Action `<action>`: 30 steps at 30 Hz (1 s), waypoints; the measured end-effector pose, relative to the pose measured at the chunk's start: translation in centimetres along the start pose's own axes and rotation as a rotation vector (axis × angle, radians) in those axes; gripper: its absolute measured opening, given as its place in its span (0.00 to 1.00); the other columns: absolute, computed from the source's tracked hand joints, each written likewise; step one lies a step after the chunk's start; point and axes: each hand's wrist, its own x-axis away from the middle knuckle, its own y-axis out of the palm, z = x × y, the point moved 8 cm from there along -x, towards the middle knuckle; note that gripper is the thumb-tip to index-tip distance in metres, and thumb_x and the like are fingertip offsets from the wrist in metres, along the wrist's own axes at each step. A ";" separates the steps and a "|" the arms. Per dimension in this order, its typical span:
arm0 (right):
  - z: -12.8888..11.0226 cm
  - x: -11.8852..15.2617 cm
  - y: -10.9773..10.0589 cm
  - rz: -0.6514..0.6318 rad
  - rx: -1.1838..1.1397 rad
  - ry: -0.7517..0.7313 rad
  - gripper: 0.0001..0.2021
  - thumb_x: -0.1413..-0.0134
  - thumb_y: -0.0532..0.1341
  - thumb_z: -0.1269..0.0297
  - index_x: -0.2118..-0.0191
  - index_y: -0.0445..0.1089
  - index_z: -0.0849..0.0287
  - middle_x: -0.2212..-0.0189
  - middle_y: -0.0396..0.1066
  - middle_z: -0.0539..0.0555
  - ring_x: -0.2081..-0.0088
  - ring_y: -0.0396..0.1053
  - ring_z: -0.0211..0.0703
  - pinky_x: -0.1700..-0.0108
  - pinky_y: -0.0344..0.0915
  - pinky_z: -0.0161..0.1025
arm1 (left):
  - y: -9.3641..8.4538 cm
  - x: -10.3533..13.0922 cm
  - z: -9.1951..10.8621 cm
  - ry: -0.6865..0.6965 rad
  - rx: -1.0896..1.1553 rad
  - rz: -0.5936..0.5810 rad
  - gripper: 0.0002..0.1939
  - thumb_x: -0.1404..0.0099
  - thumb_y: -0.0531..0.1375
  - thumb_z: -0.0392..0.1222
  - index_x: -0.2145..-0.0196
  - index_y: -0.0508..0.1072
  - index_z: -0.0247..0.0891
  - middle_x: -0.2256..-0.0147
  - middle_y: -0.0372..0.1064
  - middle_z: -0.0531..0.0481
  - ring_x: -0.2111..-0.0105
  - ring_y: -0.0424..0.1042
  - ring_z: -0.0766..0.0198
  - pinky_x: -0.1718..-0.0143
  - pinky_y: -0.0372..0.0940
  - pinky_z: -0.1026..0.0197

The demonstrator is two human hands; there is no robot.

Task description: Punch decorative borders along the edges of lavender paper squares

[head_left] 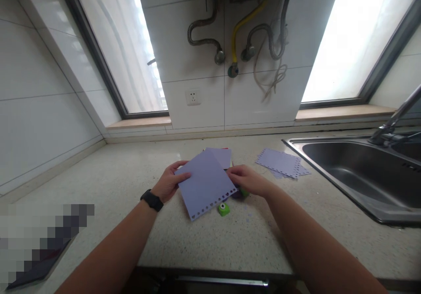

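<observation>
My left hand (170,182) grips the left edge of a lavender paper sheet (205,183), which is tilted above the counter and has a row of small punched holes along its near edge. At the sheet's right edge my right hand (249,181) is closed over a purple craft punch (238,193) with a bit of green showing beside it. A small green punch (223,208) lies on the counter just below the sheet. A black watch (151,200) is on my left wrist.
More lavender sheets (222,156) lie behind the held one, and a stack with punched edges (282,162) lies to the right. A steel sink (362,175) with a tap (393,123) fills the right side. A wall socket (193,97) and hoses (237,35) are on the tiled wall.
</observation>
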 end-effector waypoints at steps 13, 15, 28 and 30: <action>1.9 -0.3 -1.5 0.247 -0.360 0.050 0.20 0.49 0.70 0.46 0.72 0.69 0.58 0.81 0.60 0.44 0.80 0.56 0.34 0.78 0.50 0.33 | 3.5 0.3 1.5 0.031 0.052 -0.002 0.23 0.41 0.74 0.51 0.55 0.79 0.34 0.68 0.79 0.47 0.74 0.75 0.66 0.73 0.68 0.65; 2.2 -0.3 -3.0 0.407 -0.456 -0.001 0.21 0.53 0.72 0.45 0.72 0.71 0.58 0.81 0.61 0.44 0.80 0.56 0.35 0.78 0.52 0.34 | 4.1 -0.1 1.9 0.063 0.118 0.005 0.26 0.39 0.70 0.60 0.55 0.78 0.37 0.69 0.79 0.49 0.74 0.75 0.65 0.73 0.69 0.64; 1.6 0.4 -4.9 0.711 -0.479 -0.106 0.22 0.56 0.74 0.45 0.68 0.71 0.58 0.82 0.67 0.46 0.81 0.58 0.37 0.77 0.52 0.37 | 8.3 -1.4 0.2 0.158 -0.095 -0.160 0.30 0.40 0.72 0.58 0.50 0.79 0.32 0.60 0.81 0.36 0.70 0.76 0.60 0.74 0.67 0.62; 1.9 0.4 -4.5 0.709 -0.440 -0.077 0.22 0.56 0.74 0.44 0.69 0.71 0.58 0.81 0.69 0.48 0.81 0.59 0.37 0.78 0.53 0.37 | 7.7 -1.4 0.0 0.175 -0.184 -0.106 0.27 0.39 0.70 0.58 0.52 0.79 0.34 0.62 0.81 0.38 0.71 0.75 0.61 0.74 0.66 0.62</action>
